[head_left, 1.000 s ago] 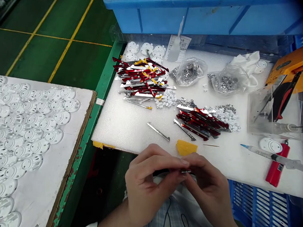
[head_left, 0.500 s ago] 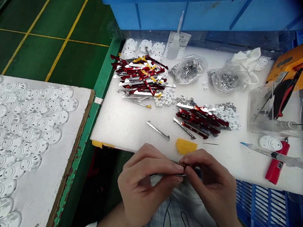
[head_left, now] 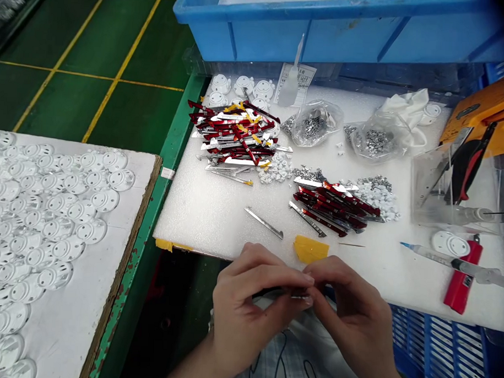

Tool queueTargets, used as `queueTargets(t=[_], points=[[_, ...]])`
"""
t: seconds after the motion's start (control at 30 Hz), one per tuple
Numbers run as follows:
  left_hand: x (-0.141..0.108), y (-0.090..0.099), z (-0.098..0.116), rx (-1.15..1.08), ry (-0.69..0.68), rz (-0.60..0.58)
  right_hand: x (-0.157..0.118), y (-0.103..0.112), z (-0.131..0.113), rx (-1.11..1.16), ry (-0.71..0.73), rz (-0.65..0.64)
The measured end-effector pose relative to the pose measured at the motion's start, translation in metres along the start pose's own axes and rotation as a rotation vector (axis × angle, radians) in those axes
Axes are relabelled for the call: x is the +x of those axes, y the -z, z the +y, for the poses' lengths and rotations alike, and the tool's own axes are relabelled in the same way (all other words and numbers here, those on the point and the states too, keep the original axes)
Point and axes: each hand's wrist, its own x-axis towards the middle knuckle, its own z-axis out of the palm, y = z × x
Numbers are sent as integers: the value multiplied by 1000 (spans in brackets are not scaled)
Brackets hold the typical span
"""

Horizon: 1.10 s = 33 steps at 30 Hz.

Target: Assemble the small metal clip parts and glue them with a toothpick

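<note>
Both hands meet over my lap, just off the table's front edge. My left hand (head_left: 248, 304) is closed, thumb and fingers pinching a thin dark strip (head_left: 300, 295) that is mostly hidden by the fingers. My right hand (head_left: 351, 308) is closed at the strip's end, its fingertips touching those of the left; what it pinches is hidden. Ahead lie a single silver strip (head_left: 264, 223), a piece of yellow tape (head_left: 311, 249) and a thin pointed stick (head_left: 352, 245). Beyond them is a pile of red and silver strips (head_left: 334, 205).
A larger strip pile (head_left: 237, 133) lies at the back left. Small white parts (head_left: 273, 169) and bags of metal bits (head_left: 314, 125) are nearby. At right are a syringe (head_left: 440, 256), a red marker-like tube (head_left: 464, 279) and a clear box (head_left: 453, 212). White discs cover the left board (head_left: 110, 228).
My hands have shifted slightly right and the fingertips have drawn closer together, hiding more of the strip. The whole view has tilted up a little.
</note>
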Motion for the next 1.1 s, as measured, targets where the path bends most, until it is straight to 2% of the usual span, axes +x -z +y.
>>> queueTargets(t=[0.07,0.17,0.3,0.37,0.43,0.53,0.67,0.77,0.93,1.1], points=[[-3,3,-3,23,46,0,4,2,-1,-24,61,-74],[-9,9,-11,-96,174,124,18,2,-3,-180,179,-85],[-13,12,-19,-378,431,283,48,-17,3,-653,295,-27],[-13,12,-21,-401,506,340,60,-30,10,-878,328,-53],[-11,13,-24,-386,523,383,67,-39,17,-990,337,-66],[-11,18,-32,-358,507,379,68,-40,22,-893,316,-95],[-8,20,-40,-262,512,397,58,-26,11,-474,220,-128],[-4,16,-37,-215,455,340,48,-18,0,-293,146,-96],[3,9,-21,-138,226,257,40,-9,-10,-275,160,-78],[6,7,-2,-159,170,196,34,-4,-16,-303,187,-72]])
